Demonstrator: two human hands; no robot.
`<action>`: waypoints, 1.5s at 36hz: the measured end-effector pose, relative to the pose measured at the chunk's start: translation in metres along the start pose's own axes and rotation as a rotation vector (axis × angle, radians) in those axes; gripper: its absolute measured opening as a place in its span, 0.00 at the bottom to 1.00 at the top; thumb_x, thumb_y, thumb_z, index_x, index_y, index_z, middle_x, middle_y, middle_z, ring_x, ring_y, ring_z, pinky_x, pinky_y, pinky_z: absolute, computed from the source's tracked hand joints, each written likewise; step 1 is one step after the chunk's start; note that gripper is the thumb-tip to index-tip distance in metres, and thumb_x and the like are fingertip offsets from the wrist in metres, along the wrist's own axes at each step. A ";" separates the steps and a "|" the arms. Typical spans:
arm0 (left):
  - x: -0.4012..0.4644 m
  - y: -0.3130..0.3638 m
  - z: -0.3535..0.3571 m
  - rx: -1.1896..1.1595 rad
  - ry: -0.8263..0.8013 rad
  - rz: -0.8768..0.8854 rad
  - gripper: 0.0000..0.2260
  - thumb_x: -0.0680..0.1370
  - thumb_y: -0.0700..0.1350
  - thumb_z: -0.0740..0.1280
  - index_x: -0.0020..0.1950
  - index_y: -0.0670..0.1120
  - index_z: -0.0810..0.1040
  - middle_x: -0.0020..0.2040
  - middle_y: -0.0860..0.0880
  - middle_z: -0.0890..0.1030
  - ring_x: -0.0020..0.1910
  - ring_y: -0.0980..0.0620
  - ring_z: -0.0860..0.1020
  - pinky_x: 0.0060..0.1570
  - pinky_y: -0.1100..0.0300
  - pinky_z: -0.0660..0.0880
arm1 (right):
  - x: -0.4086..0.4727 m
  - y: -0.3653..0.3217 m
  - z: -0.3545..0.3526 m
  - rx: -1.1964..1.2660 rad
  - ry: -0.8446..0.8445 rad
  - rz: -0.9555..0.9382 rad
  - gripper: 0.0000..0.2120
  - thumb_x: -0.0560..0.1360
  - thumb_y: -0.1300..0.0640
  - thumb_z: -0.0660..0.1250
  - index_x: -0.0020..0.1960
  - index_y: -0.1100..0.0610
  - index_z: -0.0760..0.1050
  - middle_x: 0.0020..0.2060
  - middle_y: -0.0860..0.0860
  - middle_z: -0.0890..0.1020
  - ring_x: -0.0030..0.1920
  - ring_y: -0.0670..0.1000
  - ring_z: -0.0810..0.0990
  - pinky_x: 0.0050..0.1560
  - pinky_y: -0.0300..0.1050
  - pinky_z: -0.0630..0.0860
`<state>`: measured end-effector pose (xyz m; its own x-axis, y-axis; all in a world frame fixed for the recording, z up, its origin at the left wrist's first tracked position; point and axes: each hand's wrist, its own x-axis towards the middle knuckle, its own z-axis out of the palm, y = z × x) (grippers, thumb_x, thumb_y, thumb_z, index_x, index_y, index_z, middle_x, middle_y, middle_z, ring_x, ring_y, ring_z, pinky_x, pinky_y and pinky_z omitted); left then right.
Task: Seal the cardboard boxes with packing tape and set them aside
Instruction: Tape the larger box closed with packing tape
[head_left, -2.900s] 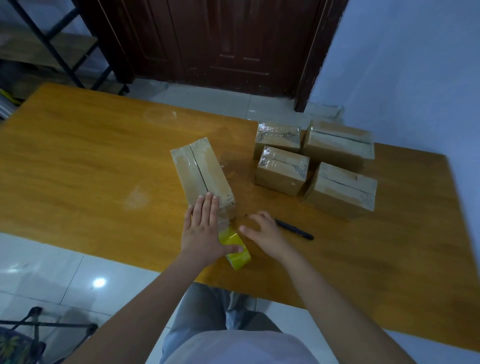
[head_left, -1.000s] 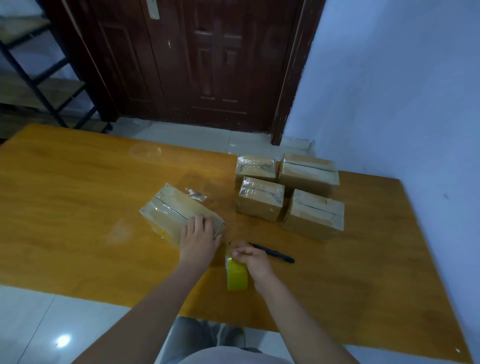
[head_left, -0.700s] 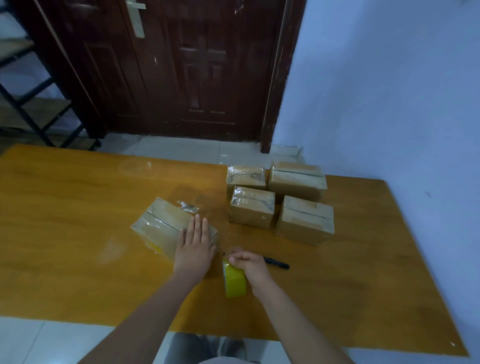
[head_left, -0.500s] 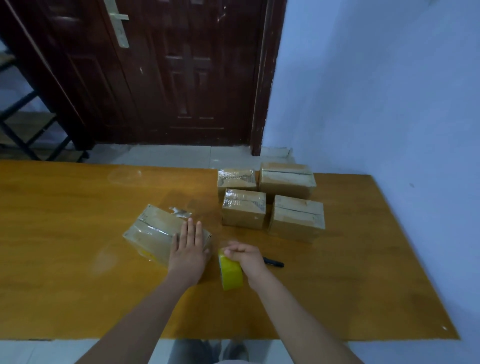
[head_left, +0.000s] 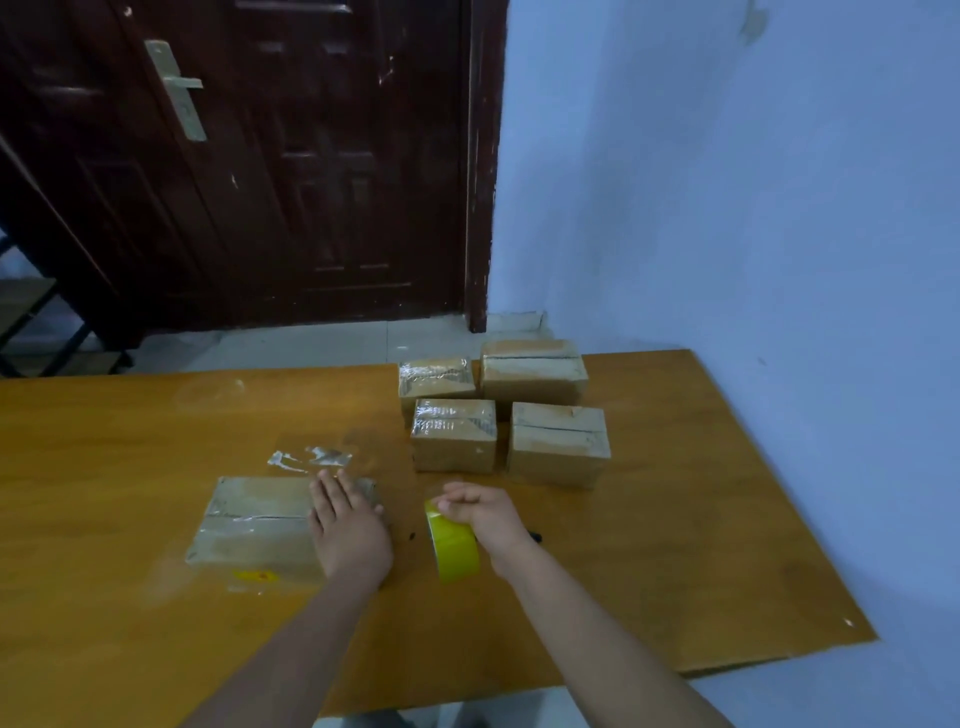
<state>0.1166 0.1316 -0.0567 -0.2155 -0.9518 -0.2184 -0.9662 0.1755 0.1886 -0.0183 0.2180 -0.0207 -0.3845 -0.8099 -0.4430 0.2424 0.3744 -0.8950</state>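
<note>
On the desk (head_left: 675, 545), left hand (head_left: 349, 535) lies flat on the box (head_left: 254, 519) while right hand (head_left: 480, 512) grips the tape roll (head_left: 453, 545) beside it — better press firmly and pull the strip taut.

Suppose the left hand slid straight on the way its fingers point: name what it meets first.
Probably the loose strip of clear tape just past the left hand and the box it presses; beyond, bare table.

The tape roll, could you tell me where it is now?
The tape roll stands on the table's near edge under the right hand.
</note>
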 end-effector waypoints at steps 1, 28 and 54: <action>0.000 0.004 -0.001 -0.034 -0.009 -0.026 0.30 0.84 0.51 0.49 0.77 0.38 0.37 0.78 0.40 0.38 0.77 0.42 0.38 0.74 0.50 0.46 | 0.001 -0.001 -0.001 0.003 0.005 -0.006 0.07 0.73 0.64 0.70 0.51 0.63 0.82 0.57 0.49 0.76 0.62 0.51 0.73 0.64 0.51 0.69; 0.003 0.042 -0.085 -1.003 -0.215 0.410 0.09 0.77 0.38 0.68 0.37 0.44 0.81 0.30 0.52 0.79 0.33 0.54 0.75 0.36 0.62 0.74 | 0.001 -0.047 0.012 -0.215 -0.023 -0.116 0.08 0.74 0.67 0.66 0.51 0.68 0.80 0.52 0.59 0.83 0.49 0.49 0.79 0.48 0.33 0.74; -0.008 0.062 -0.116 -0.534 0.131 0.578 0.06 0.80 0.45 0.64 0.44 0.47 0.77 0.33 0.49 0.79 0.37 0.43 0.78 0.35 0.54 0.71 | -0.037 -0.093 -0.002 -0.472 0.010 -0.140 0.27 0.76 0.49 0.65 0.72 0.51 0.61 0.63 0.52 0.73 0.57 0.49 0.73 0.56 0.42 0.69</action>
<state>0.0750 0.1210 0.0677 -0.6114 -0.7745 0.1626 -0.5008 0.5378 0.6782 -0.0284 0.2136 0.0787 -0.3938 -0.8636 -0.3148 -0.2412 0.4275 -0.8712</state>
